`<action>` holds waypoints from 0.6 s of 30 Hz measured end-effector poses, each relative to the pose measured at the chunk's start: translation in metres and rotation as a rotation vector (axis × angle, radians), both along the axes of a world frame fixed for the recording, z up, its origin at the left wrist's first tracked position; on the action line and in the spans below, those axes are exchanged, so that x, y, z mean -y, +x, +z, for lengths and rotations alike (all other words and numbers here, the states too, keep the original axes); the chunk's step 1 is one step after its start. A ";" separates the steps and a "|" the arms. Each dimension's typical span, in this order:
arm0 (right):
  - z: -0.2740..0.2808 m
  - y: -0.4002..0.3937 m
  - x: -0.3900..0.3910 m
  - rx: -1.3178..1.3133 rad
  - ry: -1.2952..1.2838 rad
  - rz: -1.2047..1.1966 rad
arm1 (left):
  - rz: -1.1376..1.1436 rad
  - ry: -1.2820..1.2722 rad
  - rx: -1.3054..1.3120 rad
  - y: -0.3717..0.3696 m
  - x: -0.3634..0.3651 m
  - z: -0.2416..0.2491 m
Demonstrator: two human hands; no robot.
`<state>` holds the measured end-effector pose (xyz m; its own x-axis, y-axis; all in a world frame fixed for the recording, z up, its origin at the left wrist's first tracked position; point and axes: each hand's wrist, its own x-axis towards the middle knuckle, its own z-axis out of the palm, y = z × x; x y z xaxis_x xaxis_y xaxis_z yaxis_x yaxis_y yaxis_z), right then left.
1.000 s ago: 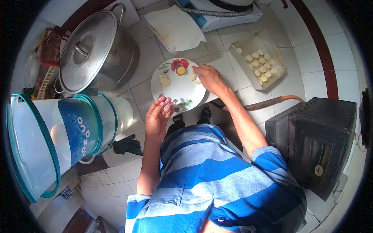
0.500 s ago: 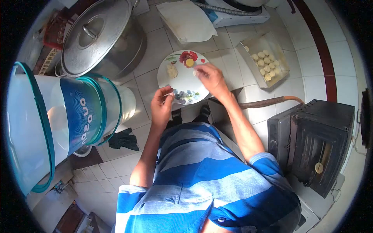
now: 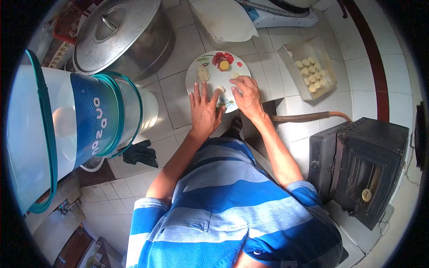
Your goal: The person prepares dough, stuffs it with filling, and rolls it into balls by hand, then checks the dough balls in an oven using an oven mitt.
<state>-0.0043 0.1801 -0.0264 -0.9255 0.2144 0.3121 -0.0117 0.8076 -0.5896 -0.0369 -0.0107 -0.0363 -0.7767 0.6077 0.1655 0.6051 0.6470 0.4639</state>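
A white plate (image 3: 193,82) with painted flowers lies in front of me. My left hand (image 3: 205,111) is open over its near left part, fingers spread, with the index fingertip right at a small piece of dough (image 3: 221,89). Over the plate's right side my right hand (image 3: 248,99) has its fingers bent and the thumb apart from them. Another pale bit of dough (image 3: 235,76) shows just beyond its fingertips. Near the plate's far rim sit a round yellow piece (image 3: 224,66) and, to the left, a flattened lump of dough (image 3: 203,74).
To the right, a metal tray (image 3: 305,92) holds several round dough balls (image 3: 311,71). A large lidded pot (image 3: 149,53) and plastic buckets (image 3: 96,120) stand on the left. A black oven (image 3: 373,152) is at right, with a hose (image 3: 304,118) behind it. White paper (image 3: 223,20) lies beyond the plate.
My left hand has moved from the plate's near edge onto it, its fingers spreading out. My right hand has shifted slightly right and its fingertips have parted from the dough they pinched.
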 end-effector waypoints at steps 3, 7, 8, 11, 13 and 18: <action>-0.002 -0.018 0.007 0.008 0.005 0.035 | 0.069 0.028 -0.012 -0.005 0.004 -0.002; -0.002 -0.065 0.024 0.026 -0.033 0.105 | 0.200 0.093 -0.023 -0.018 0.016 -0.009; -0.002 -0.077 0.026 0.021 -0.035 0.109 | 0.204 0.092 -0.028 -0.021 0.018 -0.010; -0.004 -0.104 0.030 -0.025 0.145 0.225 | 0.219 0.138 -0.068 -0.028 0.026 -0.011; -0.003 -0.112 0.031 0.087 0.268 0.308 | 0.237 0.178 -0.058 -0.032 0.029 -0.012; 0.014 -0.118 0.028 0.248 0.261 0.341 | 0.236 0.252 -0.066 -0.055 0.024 -0.017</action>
